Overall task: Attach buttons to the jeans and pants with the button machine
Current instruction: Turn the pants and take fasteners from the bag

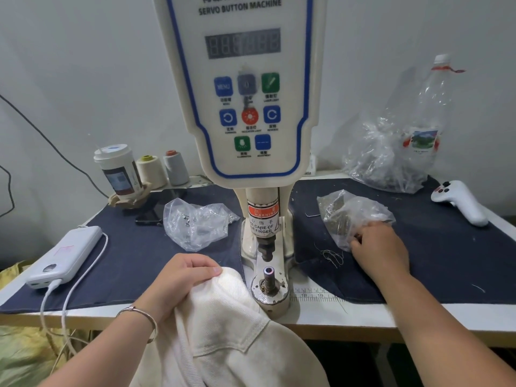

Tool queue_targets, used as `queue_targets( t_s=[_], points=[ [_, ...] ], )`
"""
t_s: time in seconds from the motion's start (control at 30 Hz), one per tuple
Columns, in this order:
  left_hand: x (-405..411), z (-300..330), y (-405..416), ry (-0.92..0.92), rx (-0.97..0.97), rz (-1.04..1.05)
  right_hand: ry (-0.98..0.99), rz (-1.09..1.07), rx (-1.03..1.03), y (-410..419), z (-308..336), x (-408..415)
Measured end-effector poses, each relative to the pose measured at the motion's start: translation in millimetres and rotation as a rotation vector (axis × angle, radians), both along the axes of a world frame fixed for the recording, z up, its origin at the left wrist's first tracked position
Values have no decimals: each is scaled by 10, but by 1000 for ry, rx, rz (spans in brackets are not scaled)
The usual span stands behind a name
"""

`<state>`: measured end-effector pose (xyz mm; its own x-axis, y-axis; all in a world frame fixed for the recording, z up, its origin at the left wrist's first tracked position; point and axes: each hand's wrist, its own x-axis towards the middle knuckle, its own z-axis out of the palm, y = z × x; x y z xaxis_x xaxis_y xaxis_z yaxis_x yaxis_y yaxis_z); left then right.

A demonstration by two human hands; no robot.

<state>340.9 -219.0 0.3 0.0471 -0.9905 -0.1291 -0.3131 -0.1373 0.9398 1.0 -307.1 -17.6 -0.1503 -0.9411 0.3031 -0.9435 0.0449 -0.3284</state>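
The left hand point(178, 277) grips the cream pants point(229, 331) at lower centre, just beside the button machine point(251, 107) lower die point(269, 272). The right hand point(377, 247), fingers curled, digs into a plastic bag point(351, 213) at centre right; whether it pinches a button is hidden. Likely risk: fabric bunching over the die, misplacing the button.
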Motion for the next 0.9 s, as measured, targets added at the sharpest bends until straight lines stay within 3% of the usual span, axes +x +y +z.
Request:
queue_targets(
  t_s=[0.9],
  points=[
    [13, -19, -6, 10, -21, -33, -12, -65, 22, -15, 15, -9]
  ],
)
